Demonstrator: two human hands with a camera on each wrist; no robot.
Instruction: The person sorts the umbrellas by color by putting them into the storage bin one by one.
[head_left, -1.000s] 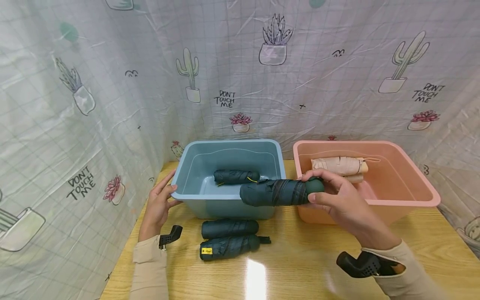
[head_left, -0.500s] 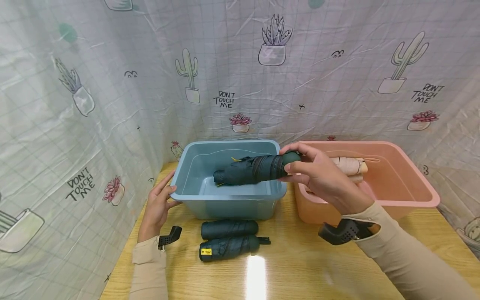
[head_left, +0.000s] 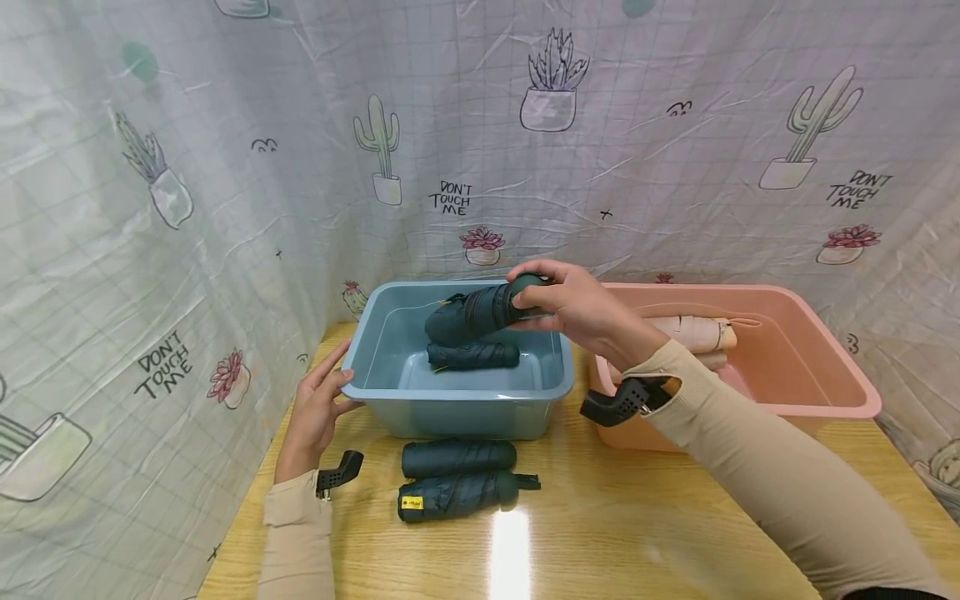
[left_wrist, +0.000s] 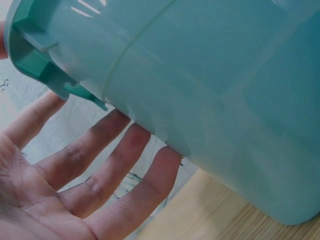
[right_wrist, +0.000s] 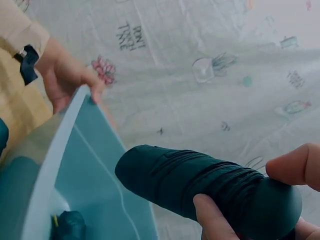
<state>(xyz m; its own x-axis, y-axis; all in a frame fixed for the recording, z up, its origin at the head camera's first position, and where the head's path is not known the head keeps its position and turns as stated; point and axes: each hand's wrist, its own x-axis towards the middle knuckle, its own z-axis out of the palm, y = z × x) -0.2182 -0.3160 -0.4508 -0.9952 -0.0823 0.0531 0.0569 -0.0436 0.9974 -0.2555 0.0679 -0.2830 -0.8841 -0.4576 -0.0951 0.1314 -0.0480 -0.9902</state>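
My right hand (head_left: pixel 577 308) grips a folded dark green umbrella (head_left: pixel 471 317) by its rounded handle end, thumb on one side and fingers on the other. The umbrella hangs tilted over the blue plastic bin (head_left: pixel 457 395), its far end pointing left and down. Below it, another dark folded umbrella (head_left: pixel 472 356) lies on the bin floor. My left hand (head_left: pixel 315 408) holds the bin's left side, thumb over the rim; in the left wrist view its fingertips (left_wrist: pixel 167 157) touch the outer wall.
Two more dark folded umbrellas, one plain (head_left: pixel 459 457) and one with a yellow label (head_left: pixel 457 497), lie on the wooden table (head_left: pixel 420 567) before the blue bin. To the right, a pink bin (head_left: pixel 810 409) contains beige folded umbrellas (head_left: pixel 693 331). A printed curtain (head_left: pixel 645 167) hangs behind.
My right hand has carried the umbrella left and up, from between the two bins to above the inside of the blue one. My left hand has stayed on the rim.
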